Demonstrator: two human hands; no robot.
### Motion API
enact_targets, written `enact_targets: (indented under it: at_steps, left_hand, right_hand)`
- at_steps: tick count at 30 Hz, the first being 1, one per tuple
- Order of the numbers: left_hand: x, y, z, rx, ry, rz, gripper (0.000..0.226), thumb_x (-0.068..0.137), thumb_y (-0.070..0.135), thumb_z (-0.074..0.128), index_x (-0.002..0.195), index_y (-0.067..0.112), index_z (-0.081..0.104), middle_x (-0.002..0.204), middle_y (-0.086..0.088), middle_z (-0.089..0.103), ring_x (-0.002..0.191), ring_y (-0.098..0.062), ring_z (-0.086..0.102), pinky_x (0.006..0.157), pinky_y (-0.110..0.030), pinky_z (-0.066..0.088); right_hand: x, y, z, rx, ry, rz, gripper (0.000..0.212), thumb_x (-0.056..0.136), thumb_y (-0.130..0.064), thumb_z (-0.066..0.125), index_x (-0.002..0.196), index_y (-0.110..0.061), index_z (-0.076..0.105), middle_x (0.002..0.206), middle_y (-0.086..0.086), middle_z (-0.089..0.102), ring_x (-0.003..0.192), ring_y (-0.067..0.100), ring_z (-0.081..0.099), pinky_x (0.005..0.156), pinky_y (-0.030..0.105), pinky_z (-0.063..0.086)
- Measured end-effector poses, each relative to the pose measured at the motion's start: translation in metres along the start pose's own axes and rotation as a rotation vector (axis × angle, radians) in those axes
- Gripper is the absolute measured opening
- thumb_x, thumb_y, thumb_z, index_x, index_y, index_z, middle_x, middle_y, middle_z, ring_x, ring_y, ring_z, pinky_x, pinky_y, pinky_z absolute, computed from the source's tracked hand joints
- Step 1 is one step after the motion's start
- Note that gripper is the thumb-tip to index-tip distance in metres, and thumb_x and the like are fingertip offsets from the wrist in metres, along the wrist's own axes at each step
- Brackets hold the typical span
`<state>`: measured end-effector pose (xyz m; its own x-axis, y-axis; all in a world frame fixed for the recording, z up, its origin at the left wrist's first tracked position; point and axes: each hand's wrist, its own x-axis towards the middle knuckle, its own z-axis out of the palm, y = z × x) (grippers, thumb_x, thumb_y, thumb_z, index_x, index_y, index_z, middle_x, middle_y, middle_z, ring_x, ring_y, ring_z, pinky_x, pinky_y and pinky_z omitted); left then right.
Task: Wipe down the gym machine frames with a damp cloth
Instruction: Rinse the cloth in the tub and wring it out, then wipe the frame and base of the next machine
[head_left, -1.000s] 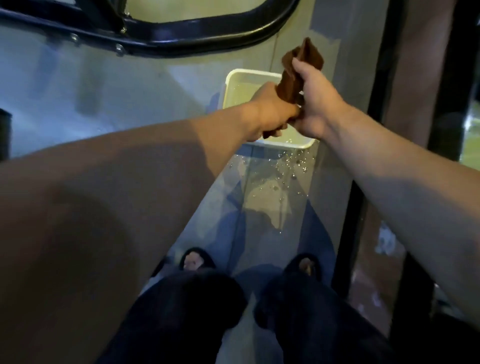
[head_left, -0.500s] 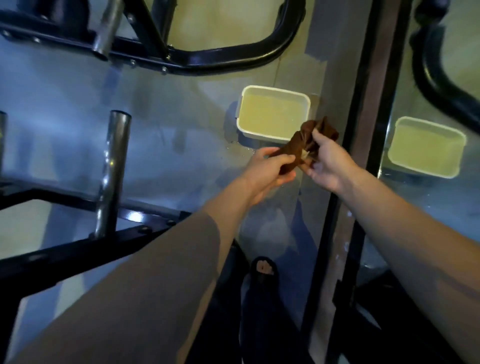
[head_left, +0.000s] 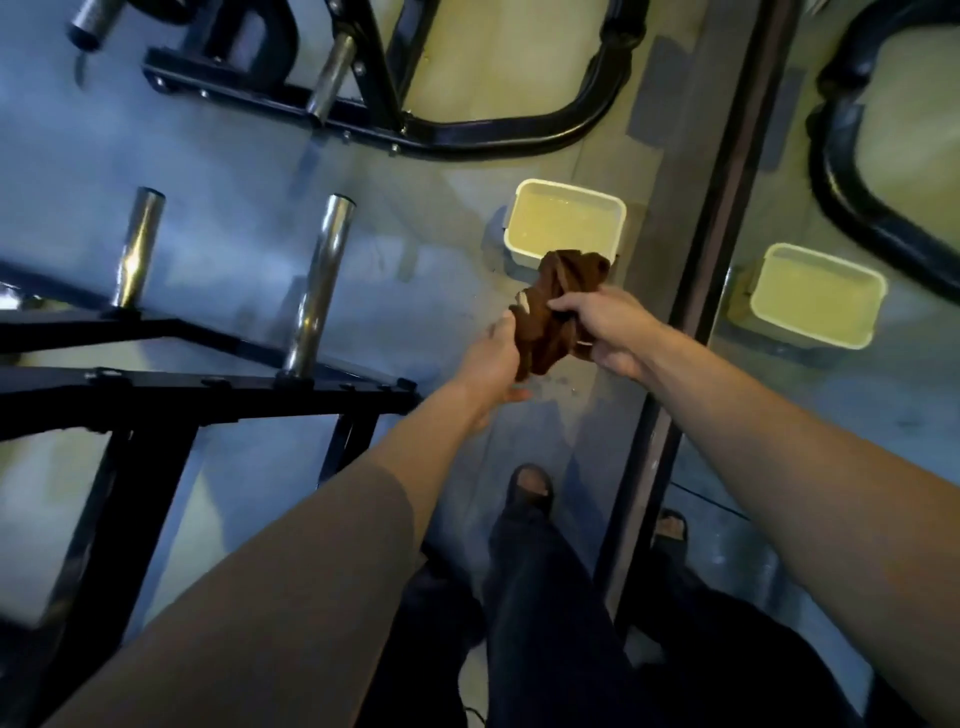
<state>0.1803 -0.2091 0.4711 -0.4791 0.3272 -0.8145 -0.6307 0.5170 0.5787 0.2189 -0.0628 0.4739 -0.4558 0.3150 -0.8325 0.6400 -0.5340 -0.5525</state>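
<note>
Near the middle of the frame, both hands hold a bunched brown cloth (head_left: 553, 306) in the air above the grey floor (head_left: 234, 218). The left hand (head_left: 493, 364) grips the cloth's lower end with curled fingers, and the right hand (head_left: 605, 327) pinches its upper part from the right side. Just above the cloth in the picture a white rectangular tub (head_left: 566, 221) of yellowish water stands on the floor; the cloth's top overlaps its near rim in this view. At the left a black machine frame (head_left: 208, 397) carries two upright chrome pegs (head_left: 319, 280). Another black tubular frame (head_left: 467, 130) runs across the top. A mirror (head_left: 831, 389) at the right edge repeats the tub.
</note>
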Motion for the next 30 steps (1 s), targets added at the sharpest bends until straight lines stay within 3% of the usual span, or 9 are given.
enact_targets:
  at_steps: [3,5,10,14,18,21,23,27,30]
  left_hand:
    - [-0.027,0.0,-0.014,0.086,-0.037,0.152,0.045,0.103,0.051,0.055,0.125,0.013,0.063,0.097,-0.003,0.073,0.082,-0.011,0.069,0.057,-0.025,0.055]
    - [-0.046,-0.005,-0.029,0.067,0.015,0.14,0.026,0.099,0.032,0.068,0.117,0.013,0.064,0.104,-0.009,0.074,0.086,-0.016,0.071,0.057,-0.025,0.057]
    - [-0.115,-0.019,-0.066,-0.31,-0.054,0.004,0.02,0.108,0.025,0.047,0.099,0.019,0.065,0.095,-0.006,0.071,0.083,-0.023,0.069,0.074,-0.032,0.057]
    - [-0.175,-0.042,-0.107,-0.383,-0.067,0.053,0.024,0.109,0.019,0.045,0.1,0.016,0.067,0.095,-0.004,0.068,0.088,-0.021,0.067,0.085,-0.032,0.058]
    - [-0.224,-0.06,-0.15,-0.373,0.009,0.06,0.018,0.106,0.026,0.056,0.099,0.012,0.067,0.098,-0.01,0.067,0.086,-0.021,0.066,0.085,-0.03,0.057]
    - [-0.252,-0.078,-0.18,-0.389,0.103,0.097,0.016,0.104,0.023,0.06,0.1,0.009,0.065,0.096,-0.011,0.066,0.084,-0.022,0.064,0.084,-0.031,0.057]
    - [-0.269,-0.092,-0.198,-0.378,0.162,0.119,0.026,0.103,0.024,0.062,0.118,0.004,0.066,0.103,-0.012,0.067,0.086,-0.024,0.065,0.081,-0.031,0.058]
    - [-0.306,-0.114,-0.225,-0.324,0.255,0.12,0.026,0.106,0.028,0.055,0.121,0.01,0.066,0.103,-0.008,0.071,0.093,-0.022,0.068,0.089,-0.032,0.052]
    - [-0.332,-0.125,-0.245,-0.351,0.35,0.119,0.021,0.105,0.025,0.053,0.102,0.012,0.069,0.082,-0.003,0.073,0.065,-0.011,0.07,0.07,-0.026,0.053]
  right_hand:
    - [-0.031,0.005,0.013,-0.01,-0.03,-0.038,0.03,0.1,-0.006,0.061,0.129,-0.013,0.065,0.12,0.014,0.074,0.112,0.029,0.071,0.1,0.047,0.056]
    - [-0.057,0.009,0.023,0.098,-0.037,-0.05,0.025,0.104,-0.007,0.056,0.127,-0.014,0.062,0.124,0.016,0.072,0.117,0.031,0.069,0.101,0.048,0.056]
    - [-0.115,0.027,0.048,0.24,0.038,-0.03,0.028,0.107,-0.018,0.054,0.133,-0.011,0.062,0.119,0.014,0.074,0.102,0.025,0.073,0.074,0.039,0.059]
    - [-0.167,0.038,0.078,0.125,0.023,-0.027,0.022,0.107,-0.017,0.053,0.128,-0.013,0.06,0.121,0.011,0.071,0.11,0.027,0.069,0.087,0.044,0.057]
    - [-0.211,0.05,0.115,-0.433,-0.028,-0.076,0.02,0.103,-0.024,0.063,0.121,-0.016,0.059,0.119,0.007,0.07,0.102,0.021,0.067,0.08,0.036,0.057]
    - [-0.23,0.058,0.142,-1.095,-0.05,-0.297,0.077,0.091,-0.033,0.079,0.153,-0.02,0.036,0.149,0.012,0.044,0.133,0.032,0.049,0.103,0.042,0.048]
    - [-0.243,0.06,0.167,-1.367,-0.262,-0.491,0.092,0.09,-0.026,0.08,0.163,-0.033,0.024,0.166,0.009,0.02,0.149,0.033,0.032,0.116,0.04,0.035]
    - [-0.263,0.08,0.215,-1.479,-0.603,-0.766,0.089,0.091,-0.011,0.077,0.163,-0.032,0.029,0.166,0.006,0.02,0.145,0.023,0.036,0.112,0.021,0.03]
    - [-0.274,0.097,0.249,-1.464,-0.725,-1.077,0.064,0.091,-0.009,0.077,0.151,-0.017,0.053,0.145,0.011,0.051,0.122,0.017,0.051,0.109,0.011,0.035]
